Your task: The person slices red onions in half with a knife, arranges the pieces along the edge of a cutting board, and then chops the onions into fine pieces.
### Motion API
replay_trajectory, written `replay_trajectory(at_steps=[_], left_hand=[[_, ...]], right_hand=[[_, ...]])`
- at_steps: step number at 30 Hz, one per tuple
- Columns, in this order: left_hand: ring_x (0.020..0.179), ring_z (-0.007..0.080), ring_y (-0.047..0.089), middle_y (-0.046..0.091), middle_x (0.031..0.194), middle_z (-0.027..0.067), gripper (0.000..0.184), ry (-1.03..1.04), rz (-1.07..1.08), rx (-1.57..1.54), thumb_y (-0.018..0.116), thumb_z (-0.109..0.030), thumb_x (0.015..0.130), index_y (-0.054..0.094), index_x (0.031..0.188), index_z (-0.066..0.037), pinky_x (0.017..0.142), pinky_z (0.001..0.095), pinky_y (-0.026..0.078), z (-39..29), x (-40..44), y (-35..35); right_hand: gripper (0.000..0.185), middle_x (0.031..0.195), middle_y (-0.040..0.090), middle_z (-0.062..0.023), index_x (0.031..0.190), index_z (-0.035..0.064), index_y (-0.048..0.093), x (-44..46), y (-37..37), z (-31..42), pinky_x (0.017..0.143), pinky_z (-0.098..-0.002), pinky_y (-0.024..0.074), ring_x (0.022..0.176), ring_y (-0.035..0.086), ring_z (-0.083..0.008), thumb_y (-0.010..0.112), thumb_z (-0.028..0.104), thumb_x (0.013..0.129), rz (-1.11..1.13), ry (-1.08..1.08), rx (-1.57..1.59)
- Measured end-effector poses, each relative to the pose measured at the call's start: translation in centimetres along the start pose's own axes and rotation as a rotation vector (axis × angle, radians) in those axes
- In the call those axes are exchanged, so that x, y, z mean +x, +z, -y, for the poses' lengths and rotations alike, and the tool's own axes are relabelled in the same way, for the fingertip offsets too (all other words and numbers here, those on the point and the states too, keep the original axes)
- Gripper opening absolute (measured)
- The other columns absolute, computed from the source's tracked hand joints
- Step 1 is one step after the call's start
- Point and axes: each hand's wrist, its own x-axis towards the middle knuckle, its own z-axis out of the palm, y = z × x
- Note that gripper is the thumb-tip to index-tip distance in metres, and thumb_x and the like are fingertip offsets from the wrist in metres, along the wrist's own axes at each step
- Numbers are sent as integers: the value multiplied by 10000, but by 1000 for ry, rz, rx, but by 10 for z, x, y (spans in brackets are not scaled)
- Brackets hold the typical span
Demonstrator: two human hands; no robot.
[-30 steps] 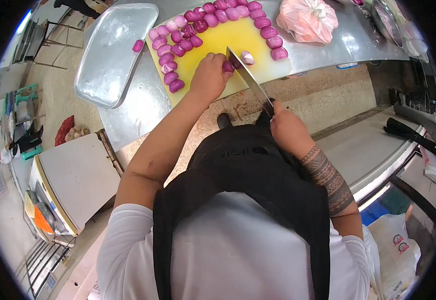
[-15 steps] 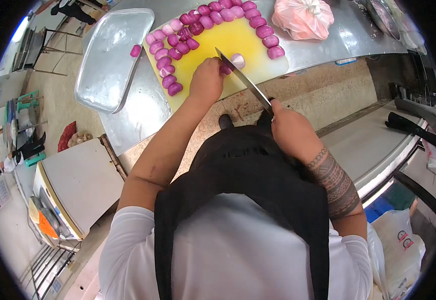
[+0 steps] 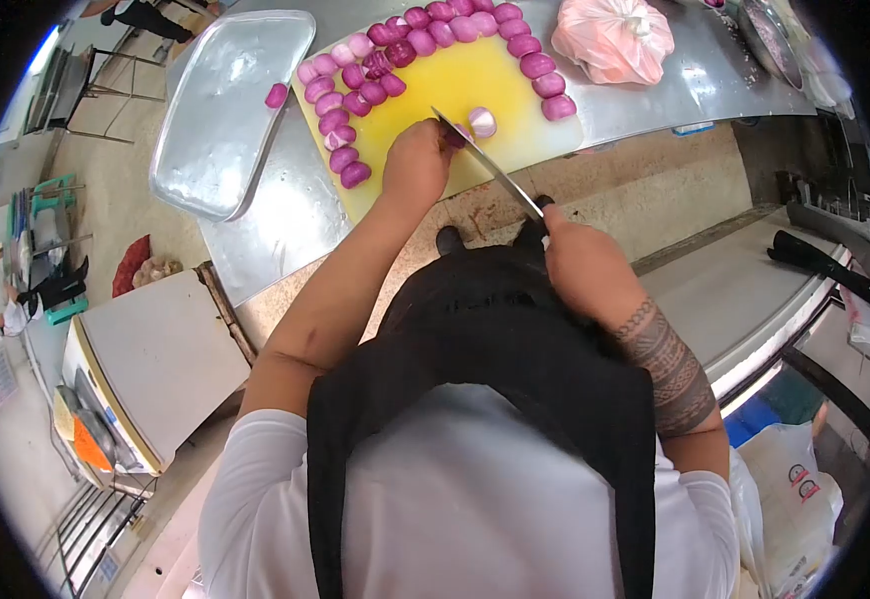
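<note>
My left hand (image 3: 418,162) has its fingers closed on a red onion (image 3: 459,138) at the near side of the yellow-and-white cutting board (image 3: 527,135). In my right hand (image 3: 587,265) is the handle of a long kitchen knife (image 3: 500,175). Its blade slants up and left across the held onion, the tip beside my left fingers. Just right of the blade lies a pale, purple-streaked onion piece (image 3: 482,122). Peeled purple onions (image 3: 523,45) line the board's left, far and right edges. Most of the held onion is hidden by my fingers and the blade.
A clear shallow tray (image 3: 205,150) with one onion piece (image 3: 276,95) at its edge stands left of the board. Beyond the board's right corner sits a tied pink plastic bag (image 3: 610,45). A metal pan (image 3: 767,40) lies at the far right of the steel table (image 3: 275,215).
The whole view has shifted slightly, with the board a little lower and further right. Both hands keep nearly the same hold, and the blade remains over the held onion.
</note>
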Motion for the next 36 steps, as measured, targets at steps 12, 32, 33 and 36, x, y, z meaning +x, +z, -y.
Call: replay_trajectory(at_steps=[12, 32, 33, 36], left_hand=[[988, 442, 668, 683, 1006, 224, 317, 1, -84, -24, 827, -148, 805, 682, 1032, 19, 872, 519, 538, 0, -2, 6], [1133, 353, 614, 670, 1180, 142, 457, 151, -177, 503, 837, -339, 835, 745, 1203, -84, 988, 488, 488, 24, 87, -28], [1137, 357, 613, 662, 1190, 146, 453, 161, -168, 417, 832, -338, 843, 741, 1213, -91, 988, 492, 490, 19, 80, -23], [1146, 363, 617, 650, 1178, 157, 438, 264, -67, 142, 815, -319, 871, 726, 1234, -90, 979, 488, 505, -4, 51, 8]], right_hand=[[243, 840, 687, -268, 1204, 17, 541, -28, -38, -2, 723, -592, 524, 815, 681, -488, 581, 82, 974, -133, 52, 101], [270, 891, 695, -291, 1226, 12, 572, -6, -1, -60, 766, -589, 524, 870, 671, -508, 601, 117, 979, -168, 171, 246], [273, 896, 697, -291, 1226, 10, 572, -5, 0, -60, 769, -588, 526, 874, 673, -507, 604, 120, 978, -167, 164, 251], [285, 910, 702, -293, 1229, 5, 572, 0, 8, -61, 777, -585, 533, 884, 677, -505, 614, 128, 975, -164, 143, 273]])
